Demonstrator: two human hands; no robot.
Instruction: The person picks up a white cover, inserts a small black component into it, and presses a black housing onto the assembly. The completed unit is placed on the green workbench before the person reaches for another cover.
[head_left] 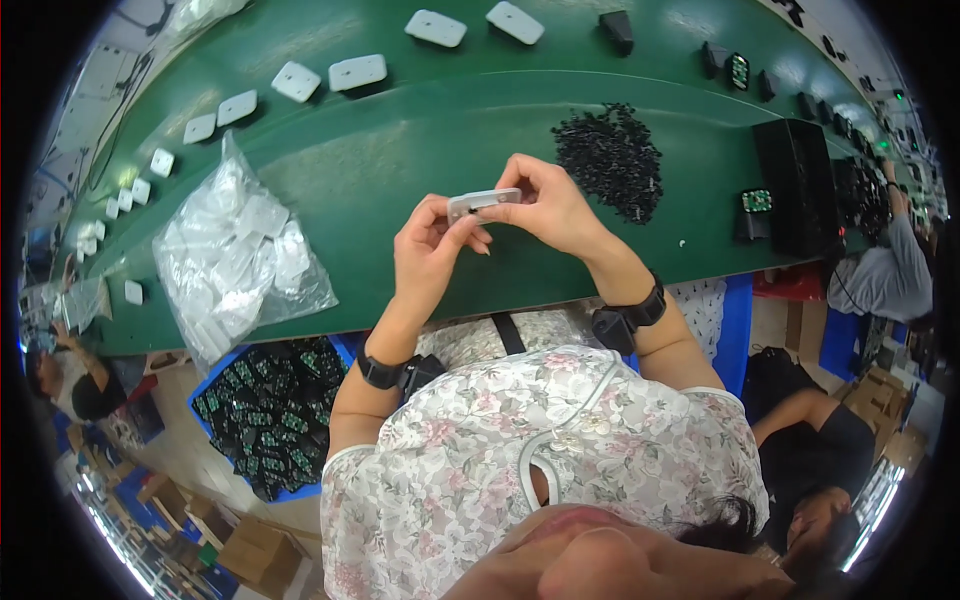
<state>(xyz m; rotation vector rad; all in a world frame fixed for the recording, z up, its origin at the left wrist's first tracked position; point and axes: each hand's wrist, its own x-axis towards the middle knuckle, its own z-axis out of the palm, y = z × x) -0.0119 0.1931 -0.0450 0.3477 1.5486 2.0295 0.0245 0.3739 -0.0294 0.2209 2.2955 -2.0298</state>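
At the centre of the frame your left hand (428, 245) and right hand (545, 205) pinch a small white plastic piece (484, 201) between them above the green table (420, 140); a clear bag of white parts (235, 255) lies left, black small parts (610, 160) upper right

**Green bench and its load**

The green bench (400, 150) carries a clear bag of white parts (235, 255) at nine o'clock, white flat pieces (357, 72) from ten to twelve, a black pellet heap (610, 160) at one, black boxes (795, 185) at two.
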